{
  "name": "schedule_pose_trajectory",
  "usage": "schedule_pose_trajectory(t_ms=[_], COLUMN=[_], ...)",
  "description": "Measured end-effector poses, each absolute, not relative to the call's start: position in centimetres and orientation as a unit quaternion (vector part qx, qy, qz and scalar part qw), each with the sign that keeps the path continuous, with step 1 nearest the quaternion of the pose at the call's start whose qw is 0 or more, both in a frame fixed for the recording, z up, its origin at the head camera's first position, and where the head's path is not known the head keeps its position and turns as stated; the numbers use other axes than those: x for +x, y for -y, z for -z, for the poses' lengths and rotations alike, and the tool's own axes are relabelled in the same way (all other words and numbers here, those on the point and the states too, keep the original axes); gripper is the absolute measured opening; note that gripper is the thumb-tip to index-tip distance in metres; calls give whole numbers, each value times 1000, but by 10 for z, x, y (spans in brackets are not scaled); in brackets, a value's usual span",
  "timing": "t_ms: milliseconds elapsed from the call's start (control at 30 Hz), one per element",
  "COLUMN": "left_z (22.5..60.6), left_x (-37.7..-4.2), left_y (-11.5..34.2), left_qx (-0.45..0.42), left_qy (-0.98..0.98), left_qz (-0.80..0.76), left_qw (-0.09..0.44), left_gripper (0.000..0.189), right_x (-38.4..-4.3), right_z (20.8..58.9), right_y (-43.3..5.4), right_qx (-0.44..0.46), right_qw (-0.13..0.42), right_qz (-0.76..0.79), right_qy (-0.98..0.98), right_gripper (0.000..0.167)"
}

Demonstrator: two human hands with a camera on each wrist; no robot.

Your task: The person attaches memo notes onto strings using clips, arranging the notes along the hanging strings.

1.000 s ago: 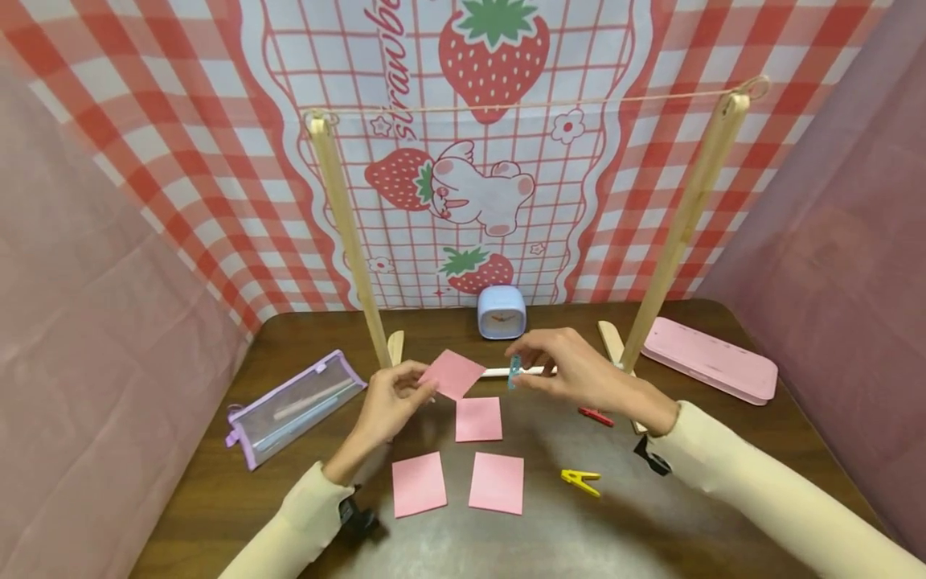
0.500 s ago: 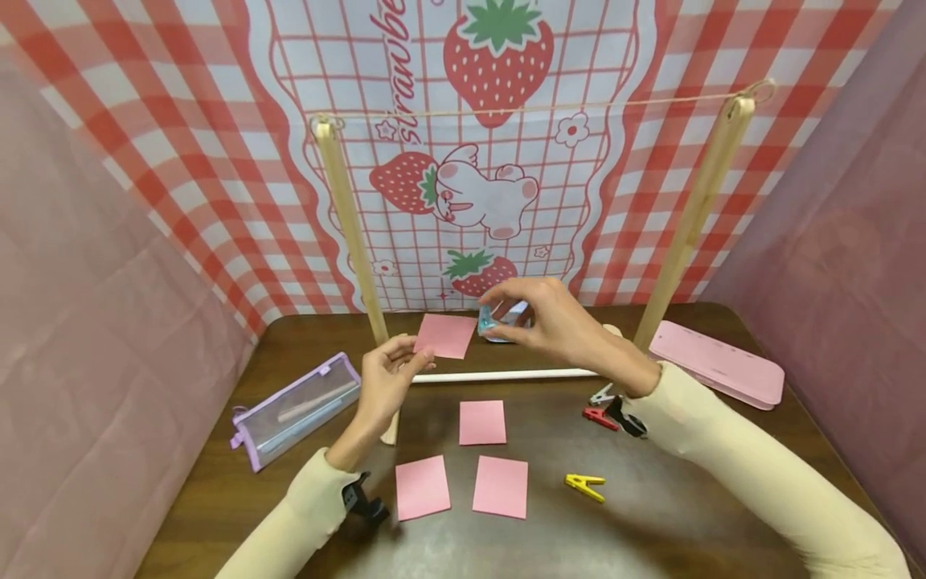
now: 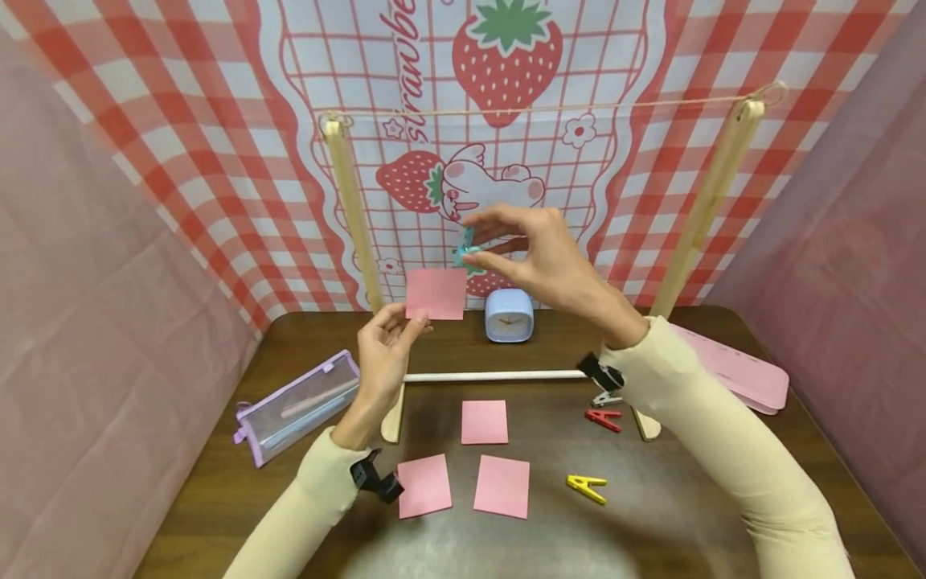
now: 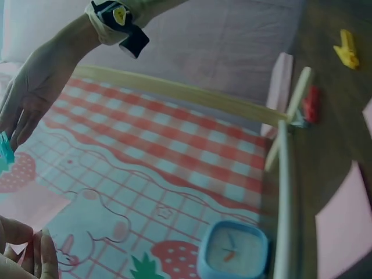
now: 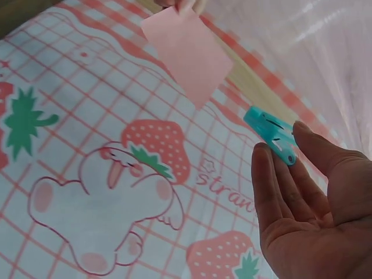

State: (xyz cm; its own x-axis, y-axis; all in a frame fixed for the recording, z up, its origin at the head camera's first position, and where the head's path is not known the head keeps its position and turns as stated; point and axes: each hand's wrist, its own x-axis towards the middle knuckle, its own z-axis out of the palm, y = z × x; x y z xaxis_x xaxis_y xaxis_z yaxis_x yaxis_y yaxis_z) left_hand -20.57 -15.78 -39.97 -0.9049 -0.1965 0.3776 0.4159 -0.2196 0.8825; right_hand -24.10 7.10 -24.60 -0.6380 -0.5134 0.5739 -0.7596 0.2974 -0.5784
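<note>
Dark wood table, far corners rounded. Behind table hangs red-white checked strawberry-print cloth. Left of table: creased pink cloth. Right of table: mauve cloth. Table reflects light.

Free room from the right hand up to the string, wooden posts as side barriers.

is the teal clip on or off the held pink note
Off. The right hand pinches the clip, and the right wrist view shows it apart from the note in the left hand.
</note>
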Motion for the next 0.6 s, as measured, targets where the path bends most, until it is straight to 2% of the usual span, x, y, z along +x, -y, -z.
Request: schedule_pose_trajectory(t_ms=[333, 600], left_z=[374, 356], left_x=[-214, -216], left_y=[152, 147], left_qx=[-96, -119], left_qy=[523, 477], left_qz=[810, 832], left_qw=[248, 258], left_gripper=[17, 17], right_x=[-253, -257], right_z=[218, 196], right_y=[-60, -50], right_qx=[409, 408], right_qw=[170, 185], right_qz=[-478, -529], right_qy=[758, 720], right_gripper=[36, 38])
